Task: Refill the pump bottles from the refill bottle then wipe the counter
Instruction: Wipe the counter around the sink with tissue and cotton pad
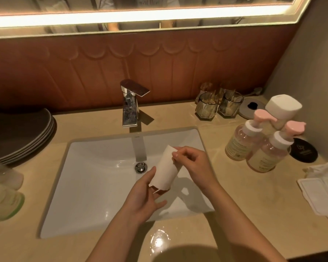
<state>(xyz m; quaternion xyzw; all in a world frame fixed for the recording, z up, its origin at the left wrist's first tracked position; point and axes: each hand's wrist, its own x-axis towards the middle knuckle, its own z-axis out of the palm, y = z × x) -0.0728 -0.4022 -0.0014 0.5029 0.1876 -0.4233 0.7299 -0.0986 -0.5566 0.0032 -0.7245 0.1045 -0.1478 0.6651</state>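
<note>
Over the white sink [95, 186] I hold a folded white paper towel [165, 171] between both hands. My left hand [146, 201] grips its lower end, and my right hand [189, 163] pinches its upper edge. Two clear pump bottles with pink heads, one [242, 140] behind the other [269, 150], stand on the beige counter [244, 195] to the right. Behind them rises a taller bottle with a white cap [282, 108]. A green-tinted bottle [4, 197] lies blurred at the far left edge.
A chrome faucet [131, 104] stands behind the sink. Grey plates [25, 133] are stacked at the left. Several glass tumblers [218, 104] stand at the back right, a black coaster [303, 150] beside the bottles, and white packets [324, 191] at the right edge.
</note>
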